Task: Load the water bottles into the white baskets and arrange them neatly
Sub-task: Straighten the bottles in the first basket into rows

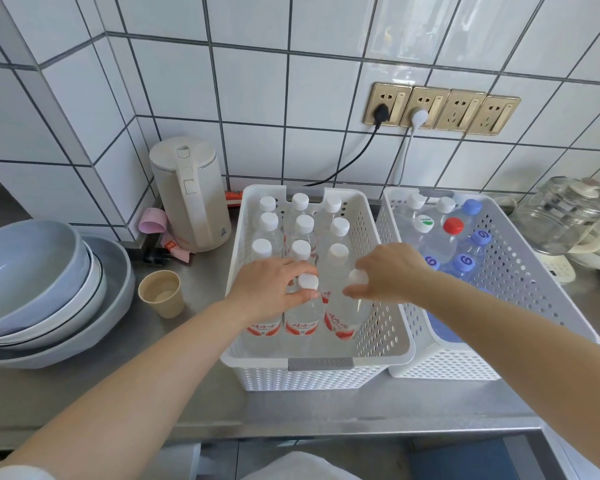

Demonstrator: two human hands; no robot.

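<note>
Two white perforated baskets stand side by side on the steel counter. The left basket (317, 363) holds several upright clear water bottles (303, 225) with white caps and red labels, set in rows. My left hand (269, 289) grips the necks of front-row bottles, one white cap (308, 282) showing between its fingers. My right hand (387, 271) pinches the neck of the front right bottle (343, 317) just under its cap. The right basket (520, 271) holds several bottles with blue caps (464, 262), one red cap (453, 225) and white caps.
A cream electric kettle (191, 195) stands behind the left basket by the tiled wall. A paper cup (160, 292) and stacked grey bowls (42, 289) sit to the left. A glass kettle (568, 216) is at the far right. Wall sockets (440, 109) hold two plugs with cords.
</note>
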